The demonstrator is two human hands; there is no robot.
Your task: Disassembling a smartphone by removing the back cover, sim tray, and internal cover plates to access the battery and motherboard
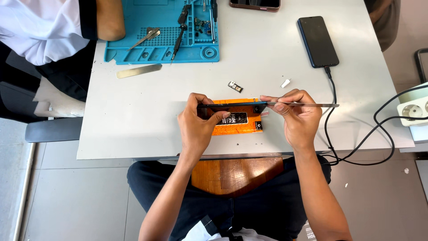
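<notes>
A left hand [199,122] is gripping a slim smartphone [232,105] on edge near the counter's [133,125] front edge. The right hand [296,117] is pinching a thin metal pry blade [307,105] at its seam. The phone looks light, rigid and fragile, best held by its edges.

Up at the far edge of the white desk [133,129] sits a blue repair mat [133,52], screwdrivers [180,31] and tweezers [145,38] lying across its trays. Just below it, a flat metal strip [139,70] rests on the bare surface. To the right lies a dark phone [318,41], face up, a black cable [332,116] plugged into it and looping off the edge towards a white power socket [413,109]. A small white piece [286,83] and a tiny card tray [235,86] lie mid-desk. Another person's sleeve [44,27] shows top left.
</notes>
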